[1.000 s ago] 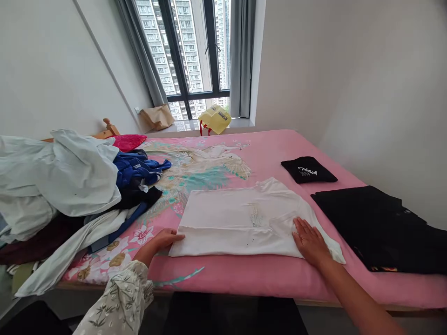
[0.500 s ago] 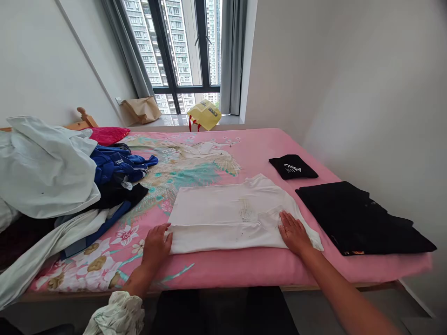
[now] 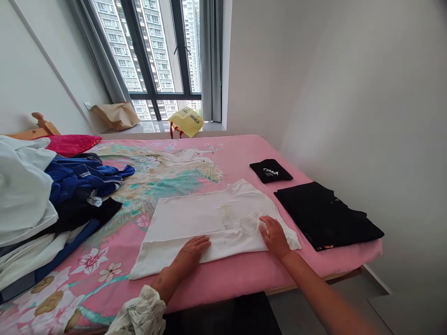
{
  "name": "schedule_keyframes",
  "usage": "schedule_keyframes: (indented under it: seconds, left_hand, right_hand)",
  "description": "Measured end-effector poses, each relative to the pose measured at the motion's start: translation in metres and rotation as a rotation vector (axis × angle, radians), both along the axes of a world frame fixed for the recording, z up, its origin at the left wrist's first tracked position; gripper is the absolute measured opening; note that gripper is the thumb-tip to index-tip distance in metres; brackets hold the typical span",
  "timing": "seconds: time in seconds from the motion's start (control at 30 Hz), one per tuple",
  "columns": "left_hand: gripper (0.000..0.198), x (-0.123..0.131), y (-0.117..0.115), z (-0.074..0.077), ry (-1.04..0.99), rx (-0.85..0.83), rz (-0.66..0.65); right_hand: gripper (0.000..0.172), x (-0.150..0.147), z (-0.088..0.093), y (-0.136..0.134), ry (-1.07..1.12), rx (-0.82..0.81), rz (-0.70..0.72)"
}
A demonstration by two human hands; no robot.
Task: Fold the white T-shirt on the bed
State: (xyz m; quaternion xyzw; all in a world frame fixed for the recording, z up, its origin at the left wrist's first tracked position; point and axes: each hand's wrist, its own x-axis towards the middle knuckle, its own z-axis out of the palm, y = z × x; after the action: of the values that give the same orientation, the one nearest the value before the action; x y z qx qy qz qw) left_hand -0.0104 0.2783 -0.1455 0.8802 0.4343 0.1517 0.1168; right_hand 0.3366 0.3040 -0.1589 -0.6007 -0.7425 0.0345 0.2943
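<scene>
A white T-shirt (image 3: 195, 216) with a small faded print lies on the bed, its near side folded over in a long strip. My left hand (image 3: 191, 255) rests flat on that strip near the middle of the front edge, fingers stretched out. Toward the sleeve end, my right hand (image 3: 274, 236) lies on the shirt with its fingers apart, by the neckline. Neither hand grips the cloth.
Folded black clothes (image 3: 326, 214) lie at the bed's right side, with a smaller black folded piece (image 3: 270, 170) lettered CHINA behind. A heap of blue clothing (image 3: 84, 177) and white cloth (image 3: 21, 195) fills the left. Paper bag (image 3: 117, 115) and yellow bag (image 3: 186, 122) are by the window.
My left hand has moved right from the shirt's left end onto the folded strip. My right hand stays near the neckline. The view has turned right.
</scene>
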Motion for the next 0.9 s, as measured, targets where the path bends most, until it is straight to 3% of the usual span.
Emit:
schedule_keyframes:
  seconds: [0.1, 0.17, 0.23, 0.33, 0.4, 0.53, 0.67, 0.77, 0.9]
  left_hand:
    - [0.052, -0.018, 0.004, -0.007, 0.024, -0.046, -0.021]
    - [0.047, -0.025, 0.004, -0.01, 0.025, -0.052, -0.034]
    - [0.042, -0.033, -0.001, -0.01, 0.054, -0.044, -0.037]
    - [0.062, -0.046, -0.009, -0.004, 0.157, -0.049, -0.039]
    - [0.063, -0.047, -0.011, 0.003, 0.199, -0.068, -0.017]
    - [0.039, -0.006, -0.003, 0.014, 0.119, -0.017, 0.138]
    - [0.042, 0.041, -0.003, 0.003, 0.093, 0.047, 0.093]
    - [0.049, 0.028, -0.009, -0.013, 0.169, 0.046, 0.111]
    - [0.05, -0.015, -0.011, -0.017, 0.219, 0.004, 0.35]
  right_hand:
    - [0.024, -0.028, 0.013, -0.013, 0.067, 0.071, 0.295]
    - [0.022, -0.039, 0.013, -0.015, 0.034, 0.045, 0.408]
    - [0.024, -0.041, 0.009, -0.014, -0.02, 0.042, 0.443]
    - [0.035, -0.034, 0.005, -0.012, -0.072, 0.031, 0.449]
    - [0.034, -0.038, 0.01, -0.012, -0.075, -0.003, 0.421]
    - [0.02, -0.083, 0.024, -0.02, -0.003, -0.019, 0.274]
    - [0.02, -0.123, 0.013, -0.032, -0.038, 0.018, 0.276]
    - [0.034, -0.1, -0.008, -0.041, -0.084, 0.081, 0.313]
    - [0.036, -0.032, -0.018, -0.052, -0.004, 0.126, 0.096]
